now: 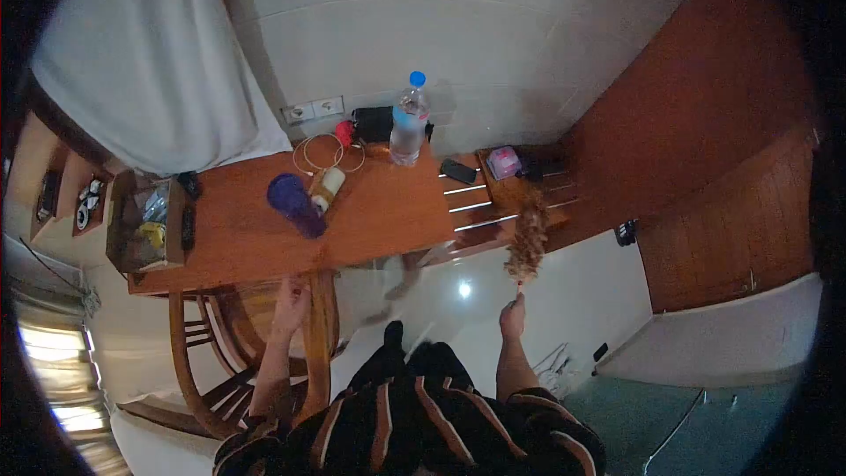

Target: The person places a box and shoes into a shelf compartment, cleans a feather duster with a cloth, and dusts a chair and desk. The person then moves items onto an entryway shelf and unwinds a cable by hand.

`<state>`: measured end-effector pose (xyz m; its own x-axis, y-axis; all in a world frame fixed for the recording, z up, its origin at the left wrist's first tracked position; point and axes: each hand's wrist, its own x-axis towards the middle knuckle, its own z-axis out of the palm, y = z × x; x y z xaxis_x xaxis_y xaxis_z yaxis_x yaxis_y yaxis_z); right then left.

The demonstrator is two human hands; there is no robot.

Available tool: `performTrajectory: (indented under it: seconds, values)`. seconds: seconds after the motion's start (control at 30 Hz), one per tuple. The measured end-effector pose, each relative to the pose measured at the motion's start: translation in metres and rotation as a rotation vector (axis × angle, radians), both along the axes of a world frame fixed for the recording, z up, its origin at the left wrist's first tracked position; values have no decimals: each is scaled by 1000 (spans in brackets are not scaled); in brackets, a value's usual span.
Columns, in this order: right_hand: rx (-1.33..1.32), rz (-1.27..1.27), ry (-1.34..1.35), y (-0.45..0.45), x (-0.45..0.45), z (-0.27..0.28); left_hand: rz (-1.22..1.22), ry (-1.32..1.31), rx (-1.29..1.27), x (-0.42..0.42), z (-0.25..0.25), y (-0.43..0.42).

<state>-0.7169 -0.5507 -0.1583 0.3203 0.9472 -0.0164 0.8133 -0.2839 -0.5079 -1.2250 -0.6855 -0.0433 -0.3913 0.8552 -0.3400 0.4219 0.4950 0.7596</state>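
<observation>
My right hand (512,316) is closed around the handle of a brown feather duster (529,238). The duster's fluffy head points away from me, toward the slatted bench (471,207) beside the table. Close to the front edge of the wooden table (238,220) is my left hand (293,301), next to the wooden chair (319,344). Its fingers are too blurred to show whether they grip the chair. On the table stand a purple tumbler (296,204), a cream bottle (328,187) and a clear water bottle (408,128) with a blue cap.
An open box (145,220) of small items sits at the table's left end. A looped cable (322,154) lies near the wall sockets (314,109). The bench holds a dark phone (458,171) and a pink package (504,163). White curtain (159,62) hangs at left; glossy floor (441,300) lies below.
</observation>
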Motion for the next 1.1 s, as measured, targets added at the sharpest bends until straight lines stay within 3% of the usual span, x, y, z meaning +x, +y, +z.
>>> performTrajectory:
  seconds: [0.07, 0.1, 0.17, 0.2, 0.23, 0.3, 0.4, 0.5, 0.57, 0.63, 0.7, 0.77, 0.8, 0.9, 0.97, 1.03, 1.1]
  values:
    - [47, 97, 64, 32, -16, -15, 197, -100, 218, -12, -48, 20]
    - [88, 192, 127, 49, -25, -26, 213, -97, 216, -8, -54, 35]
    - [60, 283, 245, 80, -43, -58, 476, -296, 361, -2, -62, 55]
    - [43, 363, 352, 99, -50, -75, 505, -291, 359, 7, -66, 58]
    - [-271, 299, 302, 118, -55, -93, 547, -246, 449, 16, -66, 66]
    - [-331, 374, 274, 154, -65, -126, 628, -178, 551, 30, -68, 84]
    - [-113, 665, 271, 194, -67, -168, 714, -111, 658, 51, -61, 102]
    - [-96, 709, 263, 226, -78, -186, 773, 20, 591, 56, -44, 122]
    - [-426, 625, 550, 249, -79, -214, 793, -120, 759, 51, -47, 131]
    - [-953, 76, 1239, 277, -80, -247, 822, -20, 728, 42, -42, 143]
    - [-1006, 44, 1238, 289, -87, -269, 833, 74, 705, 33, -49, 151]
    - [-793, 304, 717, 295, -90, -301, 876, -170, 848, 21, -66, 157]
    - [-796, 310, 716, 298, -96, -293, 881, -167, 848, 20, -66, 158]
    - [-661, 941, 483, 327, -123, -258, 874, -208, 825, 13, -61, 169]
    - [-562, 1170, 357, 338, -134, -248, 832, -201, 785, 11, -64, 169]
    - [-574, 1146, 388, 345, -149, -244, 816, -197, 787, 8, -74, 167]
    - [-718, 908, 633, 345, -163, -236, 791, -199, 783, 5, -80, 165]
